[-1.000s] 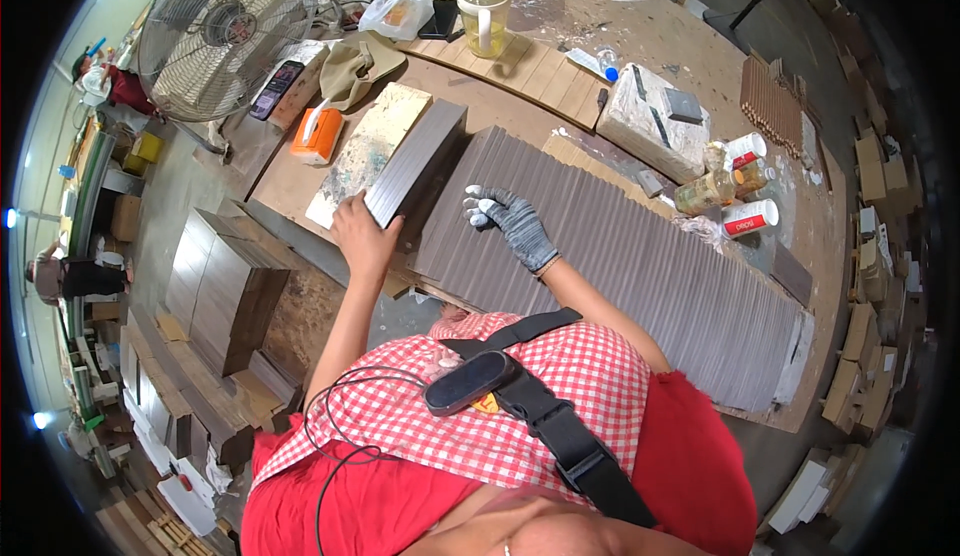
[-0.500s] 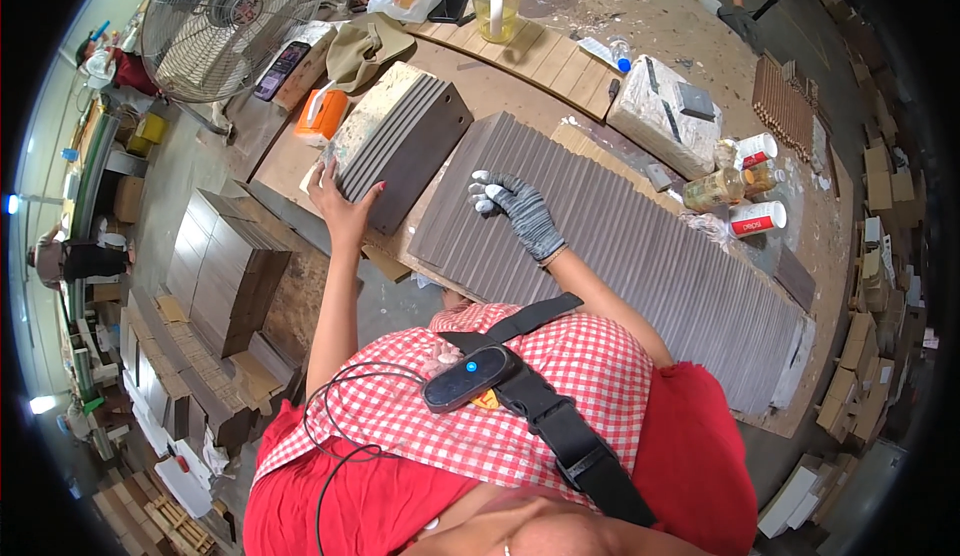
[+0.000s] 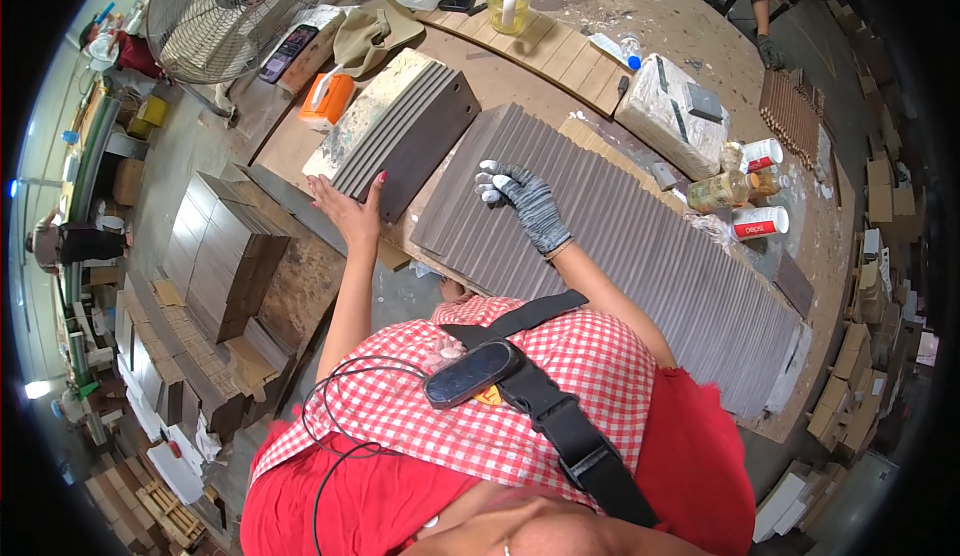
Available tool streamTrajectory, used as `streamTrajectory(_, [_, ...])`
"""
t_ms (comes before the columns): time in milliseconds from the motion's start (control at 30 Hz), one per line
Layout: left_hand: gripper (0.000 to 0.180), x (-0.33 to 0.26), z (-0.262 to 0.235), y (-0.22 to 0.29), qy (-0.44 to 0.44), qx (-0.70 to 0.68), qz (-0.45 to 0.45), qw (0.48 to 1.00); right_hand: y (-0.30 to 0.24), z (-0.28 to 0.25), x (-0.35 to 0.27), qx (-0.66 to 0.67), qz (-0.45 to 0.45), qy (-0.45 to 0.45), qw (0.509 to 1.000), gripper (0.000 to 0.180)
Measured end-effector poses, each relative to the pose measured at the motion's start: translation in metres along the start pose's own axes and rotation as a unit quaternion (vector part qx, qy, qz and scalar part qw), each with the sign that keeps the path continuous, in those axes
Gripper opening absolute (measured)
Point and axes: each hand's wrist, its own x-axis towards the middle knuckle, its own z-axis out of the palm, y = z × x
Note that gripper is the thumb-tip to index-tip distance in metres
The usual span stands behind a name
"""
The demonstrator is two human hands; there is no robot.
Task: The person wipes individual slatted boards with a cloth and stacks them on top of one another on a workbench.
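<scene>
My bare left hand (image 3: 348,213) is open, its fingers spread against the near end of a short stack of grey-brown panels (image 3: 412,146). These panels stand on edge; a pale, stained block (image 3: 378,96) lies along their left side. My right hand (image 3: 528,208) wears a grey knitted glove with white fingertips. Its fingers are loosely bent and apart, with nothing visible in them. It rests over the left part of a long row of grey-brown boards (image 3: 620,266) packed closely side by side on the table (image 3: 480,66).
An orange container (image 3: 327,102), a fan (image 3: 240,11) and a phone (image 3: 288,54) are at the left. Behind stand a green-lidded jug (image 3: 510,1) and a wrapped block (image 3: 672,116). Bottles (image 3: 718,191) stand right. Panel stacks (image 3: 225,256) occupy the lower left. Another person's gloved hand (image 3: 770,53) is far right.
My left hand has slipped lower on the stack's near end, its fingers turning flatter. My right hand has barely moved. The other person's gloved hand has come nearer the brown stack.
</scene>
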Motion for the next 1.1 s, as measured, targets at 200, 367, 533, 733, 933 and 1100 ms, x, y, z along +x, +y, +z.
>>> streamTrajectory(200, [0.110, -0.002, 0.002, -0.007, -0.014, -0.017, 0.019, 1.000, 0.001, 0.001, -0.001, -0.006, -0.005, 0.004, 1.000, 0.028])
streamTrajectory(367, [0.108, -0.002, 0.000, -0.016, -0.027, -0.043, 0.033, 0.998, -0.001, 0.003, -0.002, -0.005, 0.001, 0.001, 1.000, 0.028])
streamTrajectory(533, [0.108, 0.033, -0.025, 0.010, 0.023, -0.016, 0.027, 0.999, 0.008, -0.002, 0.000, -0.036, -0.017, 0.010, 0.999, 0.029])
streamTrajectory(733, [0.089, 0.096, -0.002, 0.068, -0.154, 0.044, 0.142, 0.977, 0.002, 0.001, -0.001, -0.040, -0.009, 0.003, 0.999, 0.029])
streamTrajectory(933, [0.079, 0.096, 0.016, 0.078, -0.203, 0.130, 0.147, 0.959, 0.007, -0.003, 0.000, -0.013, -0.018, -0.016, 1.000, 0.030])
streamTrajectory(1100, [0.077, 0.092, 0.021, 0.071, -0.179, 0.098, 0.128, 0.971, 0.006, -0.005, 0.000, -0.032, -0.018, -0.024, 0.999, 0.030])
